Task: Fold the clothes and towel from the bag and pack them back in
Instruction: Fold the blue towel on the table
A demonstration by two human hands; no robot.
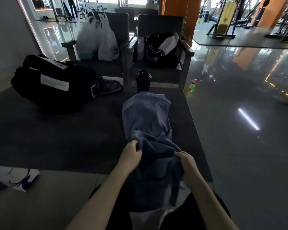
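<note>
The left hand (pixel 130 153) and right hand (pixel 187 165) each pinch the near end of the blue cloth (pixel 145 117) lying mid-frame, so a loose grip may let it slide off the table (pixel 73 138).

Bag label (pixel 54 83) text unreadable, white patterned item (pixel 18 179) — cut by left edge

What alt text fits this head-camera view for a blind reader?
The left hand and right hand grip the near end of a blue-grey cloth on a dark table. A black duffel bag sits at left, a black bottle beyond the cloth.
</note>
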